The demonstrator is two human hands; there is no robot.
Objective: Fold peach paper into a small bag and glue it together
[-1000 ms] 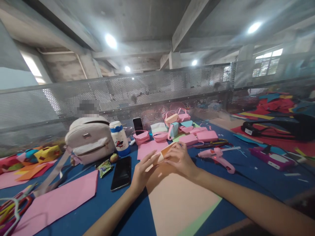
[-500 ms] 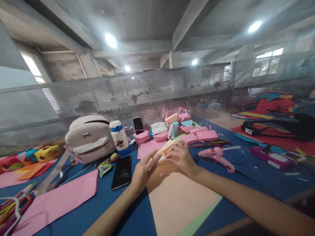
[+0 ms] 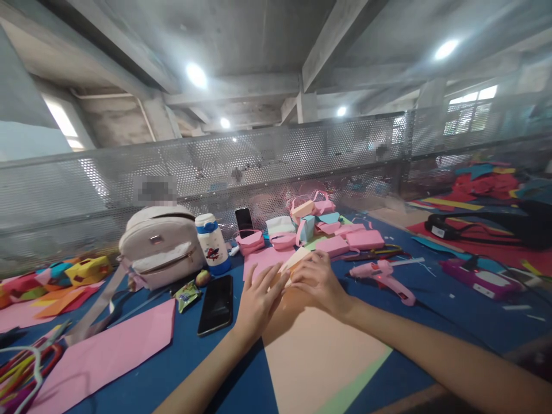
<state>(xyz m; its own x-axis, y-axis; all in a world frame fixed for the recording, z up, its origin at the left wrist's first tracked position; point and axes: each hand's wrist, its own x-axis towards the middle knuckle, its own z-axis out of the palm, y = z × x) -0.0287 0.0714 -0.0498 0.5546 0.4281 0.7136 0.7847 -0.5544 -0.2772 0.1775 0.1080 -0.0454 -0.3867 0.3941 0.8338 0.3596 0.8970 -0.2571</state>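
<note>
Both of my hands meet over a small folded piece of cream paper (image 3: 297,260) at the middle of the table. My left hand (image 3: 259,296) lies along its left side, its fingers bent and close to it. From the right, my right hand (image 3: 317,282) grips the piece, thumb and fingers pressed together on it. Beneath my hands lies a large peach sheet (image 3: 319,351), with a green sheet (image 3: 357,385) showing under its right edge. Just beyond are a pink sheet (image 3: 259,261) and folded pink paper shapes (image 3: 364,238).
A pink glue gun (image 3: 388,279) lies at the right, near a purple device (image 3: 480,279). To the left are a black phone (image 3: 215,305), a white bottle (image 3: 212,244), a backpack (image 3: 159,247) and a pink sheet (image 3: 112,356). A mesh screen (image 3: 276,155) stands behind.
My left hand's fingers have lifted and spread a little over the folded paper. My right hand stays on it. The whole view has shifted slightly.
</note>
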